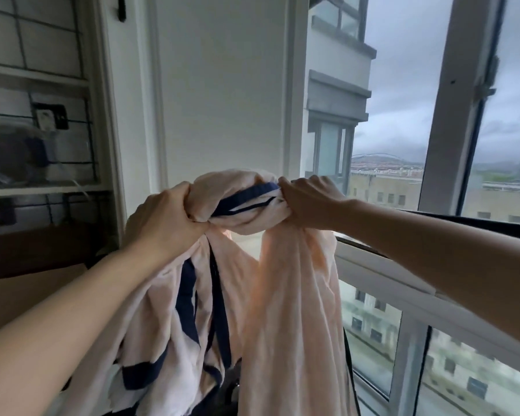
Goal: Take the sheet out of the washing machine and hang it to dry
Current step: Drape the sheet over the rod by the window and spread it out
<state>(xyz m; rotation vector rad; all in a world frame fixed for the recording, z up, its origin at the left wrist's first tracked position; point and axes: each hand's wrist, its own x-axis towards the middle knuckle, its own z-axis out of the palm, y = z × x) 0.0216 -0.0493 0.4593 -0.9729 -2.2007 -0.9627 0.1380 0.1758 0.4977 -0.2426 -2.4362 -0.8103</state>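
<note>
A pale pink sheet (pixel 288 310) with dark blue bands hangs bunched in front of me at chest height. My left hand (pixel 165 217) grips a twisted wad of it on the left. My right hand (pixel 306 202) grips the same twisted roll on the right, fingers curled round the cloth and a blue band. Between the hands the cloth forms a thick knot-like roll. Two long folds drop from it out of the bottom of the view. The washing machine is not in view.
A white wall (pixel 222 100) stands straight ahead. Shelves (pixel 39 79) with a dark wire grid and stored items fill the left. A window (pixel 403 280) with white frames runs along the right, with buildings outside. A brown surface (pixel 27 298) lies at lower left.
</note>
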